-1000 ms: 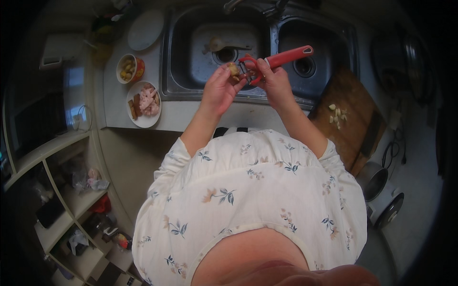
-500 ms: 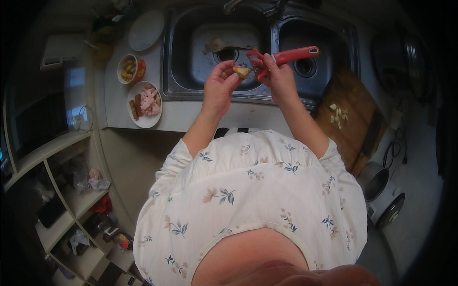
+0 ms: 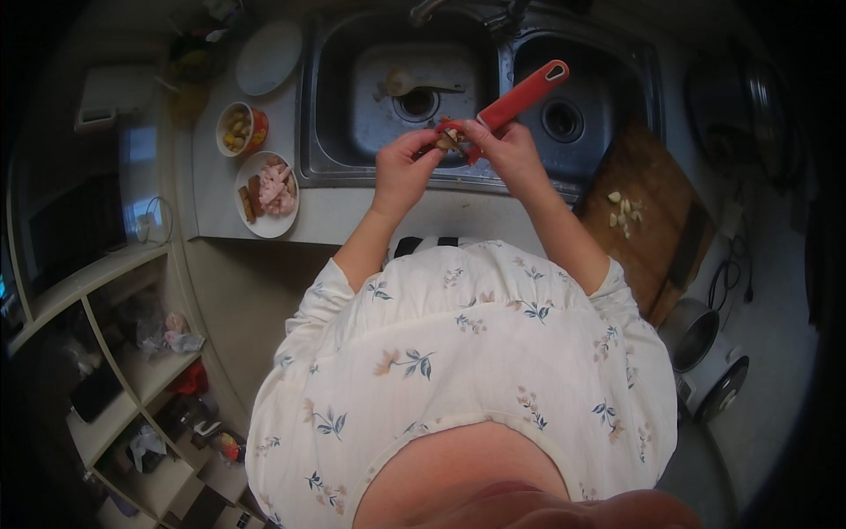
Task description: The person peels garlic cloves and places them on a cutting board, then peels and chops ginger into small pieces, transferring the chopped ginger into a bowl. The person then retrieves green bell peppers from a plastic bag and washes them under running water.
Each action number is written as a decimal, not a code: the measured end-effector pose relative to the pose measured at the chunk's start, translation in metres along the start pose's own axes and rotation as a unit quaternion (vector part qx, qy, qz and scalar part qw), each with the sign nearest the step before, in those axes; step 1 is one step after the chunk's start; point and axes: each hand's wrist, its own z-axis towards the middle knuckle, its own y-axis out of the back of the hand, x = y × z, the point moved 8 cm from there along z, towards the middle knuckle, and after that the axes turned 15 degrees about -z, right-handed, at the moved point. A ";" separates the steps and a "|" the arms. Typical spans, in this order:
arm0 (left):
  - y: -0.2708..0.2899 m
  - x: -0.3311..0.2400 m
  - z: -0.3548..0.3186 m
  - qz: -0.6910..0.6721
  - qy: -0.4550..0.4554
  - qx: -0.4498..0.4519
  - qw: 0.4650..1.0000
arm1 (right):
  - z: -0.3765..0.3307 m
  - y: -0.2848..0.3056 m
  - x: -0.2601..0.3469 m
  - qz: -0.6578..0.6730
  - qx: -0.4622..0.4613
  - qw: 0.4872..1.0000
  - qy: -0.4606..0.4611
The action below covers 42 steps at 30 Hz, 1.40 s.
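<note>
My left hand [image 3: 405, 174] pinches a small piece of ginger [image 3: 447, 143], pale with brown skin, over the front rim of the left sink basin. Closed around a red peeler [image 3: 520, 95], my right hand [image 3: 511, 157] holds its head against the ginger. The peeler's handle points up and to the right, over the divider between the basins. Part of the ginger is hidden behind the peeler head and my fingers.
A ladle-like utensil [image 3: 401, 83] lies in the left basin [image 3: 352, 132]. At left stand a white plate of meat [image 3: 278, 189], a bowl of yellowish pieces [image 3: 236, 128] and a white plate [image 3: 269, 57]. Garlic cloves [image 3: 624, 212] lie on a wooden cutting board [image 3: 648, 167], near a pot [image 3: 689, 335].
The peeler has moved left onto the ginger, its handle now tilted more steeply upward. My right hand has come closer to my left hand.
</note>
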 end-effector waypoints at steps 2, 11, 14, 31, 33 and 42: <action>-0.002 -0.012 -0.002 0.067 -0.061 0.020 0.996 | 0.000 -0.001 0.002 0.023 0.003 1.000 0.011; -0.005 -0.039 -0.008 0.118 -0.180 0.057 0.975 | 0.005 0.006 -0.009 0.156 0.018 0.986 -0.059; -0.011 -0.046 -0.011 0.193 -0.231 0.066 0.951 | 0.004 -0.002 -0.002 0.044 0.026 0.999 -0.011; -0.002 -0.035 -0.009 0.062 -0.133 0.060 0.987 | 0.002 0.009 -0.007 0.205 -0.014 0.977 -0.053; 0.005 -0.019 -0.007 -0.013 -0.041 0.034 0.999 | 0.003 0.010 -0.004 0.206 -0.020 0.977 -0.051; 0.000 0.014 -0.004 -0.323 0.103 0.021 0.941 | 0.005 0.001 -0.008 0.204 -0.033 0.978 -0.032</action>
